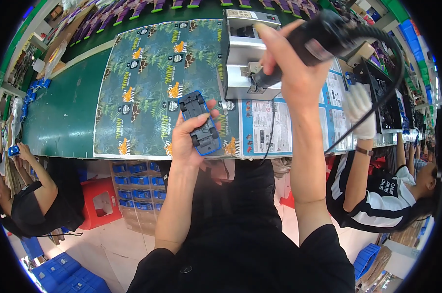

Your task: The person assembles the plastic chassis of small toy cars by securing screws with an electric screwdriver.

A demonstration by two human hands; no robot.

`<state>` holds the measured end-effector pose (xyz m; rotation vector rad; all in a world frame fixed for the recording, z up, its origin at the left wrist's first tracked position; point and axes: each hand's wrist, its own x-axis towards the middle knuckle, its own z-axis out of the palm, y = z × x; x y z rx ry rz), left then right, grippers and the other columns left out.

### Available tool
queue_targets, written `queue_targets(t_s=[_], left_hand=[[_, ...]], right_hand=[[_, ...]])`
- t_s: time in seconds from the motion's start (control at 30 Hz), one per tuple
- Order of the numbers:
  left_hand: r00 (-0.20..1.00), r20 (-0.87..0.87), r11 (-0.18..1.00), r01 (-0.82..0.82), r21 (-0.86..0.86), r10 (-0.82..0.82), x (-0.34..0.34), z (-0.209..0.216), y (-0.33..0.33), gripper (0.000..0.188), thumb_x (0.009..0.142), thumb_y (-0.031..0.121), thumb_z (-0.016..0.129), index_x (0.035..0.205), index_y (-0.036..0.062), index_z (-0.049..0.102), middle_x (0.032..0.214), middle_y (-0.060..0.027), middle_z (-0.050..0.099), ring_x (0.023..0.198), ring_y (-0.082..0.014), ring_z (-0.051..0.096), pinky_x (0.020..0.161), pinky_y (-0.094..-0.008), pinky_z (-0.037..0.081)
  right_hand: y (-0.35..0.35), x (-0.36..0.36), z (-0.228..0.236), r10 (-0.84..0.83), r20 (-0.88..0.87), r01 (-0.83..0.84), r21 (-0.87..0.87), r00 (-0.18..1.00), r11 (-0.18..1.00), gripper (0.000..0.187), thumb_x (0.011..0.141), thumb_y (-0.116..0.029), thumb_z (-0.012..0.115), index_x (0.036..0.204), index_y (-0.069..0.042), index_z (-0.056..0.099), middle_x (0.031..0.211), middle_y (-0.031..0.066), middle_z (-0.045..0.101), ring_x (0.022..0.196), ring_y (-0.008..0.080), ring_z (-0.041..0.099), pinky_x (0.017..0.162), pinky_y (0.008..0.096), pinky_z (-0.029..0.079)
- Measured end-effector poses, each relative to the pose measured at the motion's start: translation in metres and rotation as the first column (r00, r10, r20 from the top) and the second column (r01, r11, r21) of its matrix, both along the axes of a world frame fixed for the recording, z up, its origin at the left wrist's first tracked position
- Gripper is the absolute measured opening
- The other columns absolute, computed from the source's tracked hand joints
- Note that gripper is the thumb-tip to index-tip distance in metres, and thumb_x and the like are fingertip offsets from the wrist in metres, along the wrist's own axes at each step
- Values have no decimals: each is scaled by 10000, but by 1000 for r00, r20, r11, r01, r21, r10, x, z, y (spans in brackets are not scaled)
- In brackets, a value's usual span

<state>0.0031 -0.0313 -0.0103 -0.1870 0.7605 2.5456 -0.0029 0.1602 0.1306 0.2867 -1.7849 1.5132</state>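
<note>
My left hand [185, 145] is closed around a blue toy car [200, 124], turned over so its black underside and wheels face up. The thumb lies across the underside. In my right hand [301, 80] is a black electric screwdriver [318, 41], tilted with its tip down to the left. That tip is at the small fitting on the front of a metal box [245, 52], which looks like a screw feeder. Whether a screw sits on the tip cannot be made out.
Patterned animal-print sheets [147, 93] and printed blue-white sheets [267, 127] cover the green table [67, 107]. The screwdriver's cable [377, 102] loops down on the right. A co-worker's gloved hand [360, 112] is nearby. Purple-green parts [128, 12] line the back; a carton of blue cars [139, 180] stands below.
</note>
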Motion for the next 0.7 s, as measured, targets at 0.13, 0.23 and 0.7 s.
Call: queue_targets(t_s=[0.13, 0.23, 0.7], left_hand=[[999, 6, 996, -42, -73, 43, 3, -2, 11, 559, 782, -80, 628, 1301, 79, 493, 1152, -162, 622, 950, -253, 659, 789, -478, 604], [997, -62, 996, -54, -68, 50, 2, 6, 18, 642, 744, -94, 645, 1326, 93, 451, 1068, -139, 605, 862, -266, 663, 694, -421, 595], [993, -104, 980, -67, -186, 48, 3, 13, 18, 551, 733, -82, 673, 1229, 66, 484, 1066, -124, 623, 851, -235, 685, 663, -376, 597]], right_hand=[[6, 0, 4, 50, 272, -39, -47, 961, 998, 178, 844, -137, 712, 770, -18, 603, 543, 18, 536, 421, 102, 489, 439, 243, 384], [7, 31, -10, 274, 228, -193, -322, 934, 927, 177, 935, -187, 538, 841, -38, 517, 573, 14, 419, 448, 126, 427, 487, 288, 389], [-23, 67, -37, 682, -88, -680, -244, 726, 692, 309, 942, -348, 528, 1038, -56, 494, 727, 29, 515, 542, 116, 473, 604, 301, 421]])
